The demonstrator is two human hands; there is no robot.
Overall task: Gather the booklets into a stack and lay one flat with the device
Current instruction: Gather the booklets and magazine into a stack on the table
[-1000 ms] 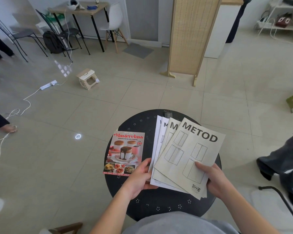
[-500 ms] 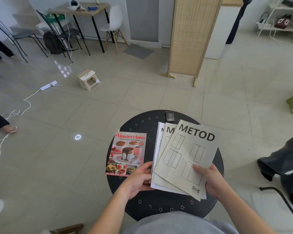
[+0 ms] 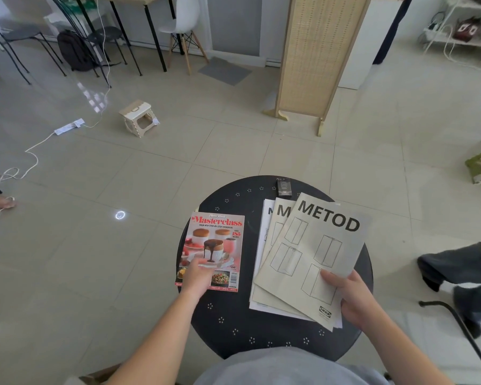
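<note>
A: Item one, the left hand (image 3: 197, 276)?
B: A second earlier it had gripped the near-left edge of the fanned METOD booklets (image 3: 308, 257). It had since let go and moved left, fingers resting on the lower part of the cookbook (image 3: 214, 245); whether they gripped it could not be told.

A: Item two, the right hand (image 3: 350, 298)?
B: Unchanged. It stayed clamped on the fan's near-right corner, thumb on the top cover.

A: Item three, placements?
B: The cookbook lay flat on the left of the round black table (image 3: 228, 320), apart from the fan. The small dark device (image 3: 284, 188), half hidden before, lay fully in view at the far edge, just beyond the booklets.
</note>
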